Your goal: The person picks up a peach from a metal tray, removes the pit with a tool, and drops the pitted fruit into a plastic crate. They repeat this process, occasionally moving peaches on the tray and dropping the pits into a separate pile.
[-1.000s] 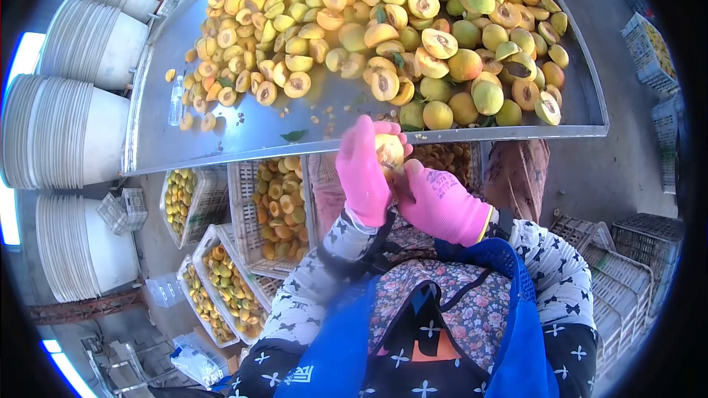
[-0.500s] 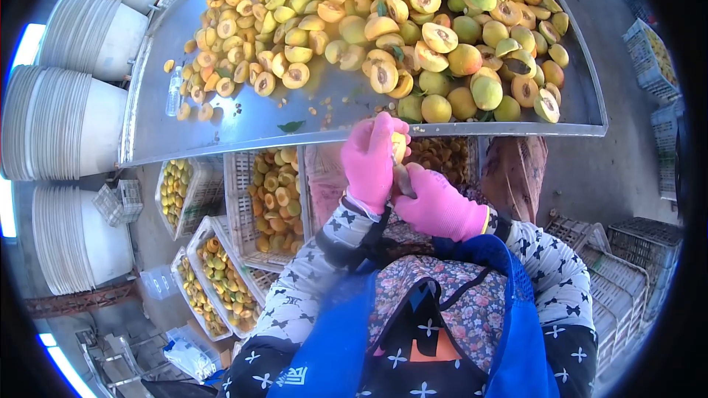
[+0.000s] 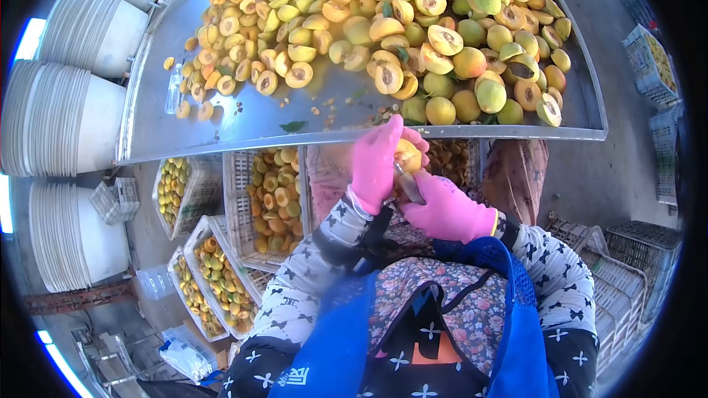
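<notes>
My left hand (image 3: 374,163), in a pink glove, grips a yellow apricot (image 3: 408,153) just below the front edge of the metal table (image 3: 243,121). A small knife (image 3: 408,182) sits in my right hand (image 3: 445,208), also pink-gloved, with its blade against the fruit. Both hands meet in front of my chest. Whole and halved apricots (image 3: 413,37) lie heaped on the table above them.
Plastic crates of halved fruit (image 3: 274,199) stand under the table, with more crates (image 3: 210,280) at lower left. Stacks of white tubs (image 3: 63,118) line the left side. Empty crates (image 3: 623,280) sit at the right. A small bottle (image 3: 174,90) lies on the table.
Both hands shifted slightly right and up with the fruit. The apricot has turned in my left hand and the knife blade now shows at its lower side.
</notes>
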`<control>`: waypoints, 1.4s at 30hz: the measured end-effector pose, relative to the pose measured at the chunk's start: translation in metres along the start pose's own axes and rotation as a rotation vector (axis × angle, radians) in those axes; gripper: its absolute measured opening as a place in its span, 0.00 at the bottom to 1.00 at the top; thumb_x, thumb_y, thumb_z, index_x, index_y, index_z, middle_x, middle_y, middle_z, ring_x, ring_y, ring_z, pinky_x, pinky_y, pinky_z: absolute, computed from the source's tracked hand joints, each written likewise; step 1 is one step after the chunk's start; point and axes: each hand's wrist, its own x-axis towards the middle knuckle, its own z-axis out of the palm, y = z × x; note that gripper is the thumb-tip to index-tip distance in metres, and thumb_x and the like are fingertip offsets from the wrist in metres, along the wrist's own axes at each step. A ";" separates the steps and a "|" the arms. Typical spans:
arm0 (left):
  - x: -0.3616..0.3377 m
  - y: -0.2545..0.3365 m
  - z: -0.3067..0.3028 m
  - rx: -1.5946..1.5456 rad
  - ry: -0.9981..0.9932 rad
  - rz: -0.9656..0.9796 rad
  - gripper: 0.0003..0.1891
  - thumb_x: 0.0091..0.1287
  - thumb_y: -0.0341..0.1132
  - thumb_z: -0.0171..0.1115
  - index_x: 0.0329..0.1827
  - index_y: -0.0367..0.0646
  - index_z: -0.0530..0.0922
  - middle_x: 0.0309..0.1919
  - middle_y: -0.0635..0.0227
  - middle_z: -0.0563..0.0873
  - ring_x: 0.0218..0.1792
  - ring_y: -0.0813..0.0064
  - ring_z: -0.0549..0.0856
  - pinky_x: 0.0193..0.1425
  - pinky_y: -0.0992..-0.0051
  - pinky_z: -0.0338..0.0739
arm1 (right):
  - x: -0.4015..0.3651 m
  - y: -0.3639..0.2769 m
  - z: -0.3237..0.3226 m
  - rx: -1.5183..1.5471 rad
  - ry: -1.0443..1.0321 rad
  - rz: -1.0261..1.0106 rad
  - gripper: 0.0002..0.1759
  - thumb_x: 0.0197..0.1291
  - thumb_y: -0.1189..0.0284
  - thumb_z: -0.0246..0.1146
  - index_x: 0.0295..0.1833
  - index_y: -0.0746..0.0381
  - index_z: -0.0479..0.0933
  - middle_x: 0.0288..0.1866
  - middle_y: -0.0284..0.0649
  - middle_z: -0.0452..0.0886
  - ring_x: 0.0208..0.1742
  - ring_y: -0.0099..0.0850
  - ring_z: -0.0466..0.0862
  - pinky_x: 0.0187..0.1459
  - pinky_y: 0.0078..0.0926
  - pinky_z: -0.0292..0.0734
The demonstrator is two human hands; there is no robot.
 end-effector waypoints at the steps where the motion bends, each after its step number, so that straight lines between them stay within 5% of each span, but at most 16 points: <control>1: 0.001 0.002 -0.002 -0.042 -0.070 -0.053 0.22 0.77 0.48 0.55 0.38 0.34 0.82 0.32 0.62 0.86 0.32 0.74 0.85 0.35 0.75 0.81 | -0.001 -0.023 -0.014 0.228 -0.139 0.230 0.13 0.62 0.68 0.64 0.47 0.64 0.72 0.26 0.32 0.75 0.21 0.23 0.76 0.22 0.22 0.71; 2: 0.001 0.004 -0.004 -0.014 -0.131 -0.054 0.22 0.77 0.48 0.55 0.38 0.34 0.82 0.31 0.62 0.87 0.31 0.74 0.85 0.35 0.75 0.81 | 0.000 -0.039 -0.024 0.454 -0.280 0.462 0.13 0.62 0.68 0.65 0.46 0.64 0.73 0.25 0.32 0.75 0.21 0.22 0.76 0.22 0.21 0.70; 6: 0.001 0.006 -0.008 0.163 -0.325 0.003 0.23 0.77 0.47 0.55 0.35 0.34 0.83 0.29 0.61 0.87 0.30 0.73 0.85 0.36 0.73 0.81 | -0.005 -0.040 -0.041 0.723 -0.505 0.479 0.08 0.60 0.71 0.66 0.39 0.63 0.75 0.25 0.30 0.75 0.21 0.20 0.75 0.23 0.18 0.69; 10: 0.001 0.009 -0.016 0.238 -0.310 0.101 0.23 0.78 0.46 0.55 0.35 0.34 0.83 0.29 0.61 0.87 0.28 0.73 0.85 0.36 0.73 0.80 | -0.015 -0.032 -0.050 0.708 -0.620 0.462 0.09 0.61 0.70 0.68 0.39 0.63 0.77 0.24 0.29 0.76 0.21 0.19 0.75 0.23 0.17 0.67; 14: -0.028 0.028 -0.064 0.149 -0.267 -0.090 0.17 0.75 0.41 0.57 0.44 0.34 0.84 0.35 0.62 0.89 0.36 0.77 0.86 0.44 0.75 0.80 | -0.022 -0.023 -0.047 0.243 -0.414 0.482 0.14 0.59 0.63 0.69 0.39 0.62 0.78 0.24 0.34 0.79 0.22 0.24 0.79 0.26 0.24 0.73; 15: -0.038 0.034 -0.080 0.202 -0.234 -0.076 0.16 0.75 0.41 0.58 0.45 0.35 0.84 0.37 0.62 0.89 0.37 0.76 0.86 0.45 0.75 0.80 | -0.018 0.003 -0.052 -0.287 -0.425 0.200 0.18 0.60 0.59 0.68 0.43 0.63 0.77 0.27 0.41 0.81 0.25 0.31 0.82 0.29 0.33 0.77; 17: -0.065 0.051 -0.117 0.523 -0.145 -0.061 0.15 0.74 0.41 0.60 0.47 0.36 0.85 0.41 0.64 0.89 0.41 0.77 0.85 0.47 0.76 0.79 | -0.029 0.050 -0.054 -0.655 -0.245 0.037 0.21 0.57 0.58 0.68 0.44 0.66 0.76 0.32 0.52 0.83 0.30 0.45 0.84 0.35 0.39 0.79; 19: -0.078 0.074 -0.148 0.946 0.061 -0.072 0.17 0.73 0.43 0.62 0.50 0.37 0.85 0.42 0.68 0.89 0.42 0.78 0.84 0.48 0.78 0.78 | -0.019 0.028 -0.067 -0.558 -0.209 0.049 0.17 0.57 0.63 0.67 0.44 0.65 0.77 0.32 0.51 0.81 0.35 0.48 0.83 0.39 0.42 0.78; 22: -0.044 0.087 -0.170 0.663 0.370 0.114 0.19 0.72 0.44 0.64 0.54 0.37 0.84 0.41 0.72 0.87 0.40 0.81 0.82 0.47 0.79 0.77 | -0.001 -0.006 -0.083 -0.473 0.023 0.231 0.17 0.56 0.65 0.68 0.45 0.66 0.77 0.32 0.50 0.82 0.37 0.48 0.83 0.40 0.41 0.77; 25: 0.042 0.094 -0.184 0.817 0.556 0.260 0.32 0.64 0.56 0.66 0.57 0.33 0.82 0.41 0.56 0.89 0.44 0.64 0.87 0.52 0.69 0.78 | -0.012 -0.012 -0.097 -0.462 0.156 0.073 0.20 0.56 0.63 0.69 0.49 0.66 0.78 0.34 0.50 0.83 0.38 0.48 0.85 0.40 0.39 0.78; 29: 0.157 0.064 -0.206 1.113 0.759 0.146 0.37 0.61 0.59 0.65 0.59 0.32 0.79 0.51 0.50 0.86 0.49 0.58 0.86 0.58 0.64 0.78 | -0.039 -0.039 -0.104 -0.445 -0.073 0.307 0.23 0.57 0.58 0.70 0.51 0.63 0.79 0.37 0.48 0.85 0.39 0.48 0.85 0.43 0.41 0.80; 32: 0.167 0.050 -0.179 1.112 0.828 0.197 0.38 0.58 0.55 0.68 0.63 0.32 0.76 0.55 0.47 0.85 0.50 0.57 0.87 0.57 0.66 0.80 | -0.051 -0.025 -0.100 -0.829 -0.172 0.077 0.23 0.58 0.57 0.69 0.53 0.61 0.79 0.39 0.48 0.85 0.42 0.48 0.86 0.45 0.44 0.81; 35: 0.149 0.045 -0.172 0.725 0.575 0.170 0.31 0.56 0.43 0.72 0.61 0.33 0.79 0.48 0.60 0.86 0.43 0.73 0.87 0.45 0.73 0.83 | -0.047 -0.012 -0.098 -0.595 -0.130 0.207 0.23 0.60 0.61 0.69 0.56 0.62 0.79 0.46 0.50 0.85 0.49 0.48 0.85 0.50 0.42 0.80; 36: 0.138 0.040 -0.163 0.442 0.490 0.257 0.25 0.59 0.31 0.67 0.61 0.35 0.79 0.47 0.65 0.86 0.42 0.75 0.86 0.42 0.74 0.82 | -0.040 -0.012 -0.097 -0.474 -0.108 0.194 0.23 0.60 0.63 0.69 0.57 0.62 0.78 0.47 0.51 0.85 0.50 0.48 0.85 0.51 0.41 0.80; 39: 0.082 0.055 -0.124 0.082 0.080 0.243 0.24 0.63 0.23 0.60 0.65 0.37 0.78 0.48 0.68 0.86 0.40 0.78 0.84 0.45 0.78 0.80 | -0.017 -0.041 -0.085 -0.264 0.043 0.117 0.25 0.59 0.66 0.69 0.61 0.63 0.77 0.49 0.54 0.84 0.52 0.48 0.85 0.54 0.39 0.79; 42: 0.033 0.056 -0.072 0.318 -0.097 0.362 0.26 0.65 0.20 0.56 0.69 0.37 0.75 0.51 0.67 0.86 0.44 0.80 0.83 0.51 0.80 0.78 | 0.006 -0.058 -0.063 -0.313 0.359 -0.127 0.27 0.60 0.65 0.70 0.62 0.64 0.76 0.43 0.51 0.85 0.46 0.45 0.87 0.48 0.36 0.80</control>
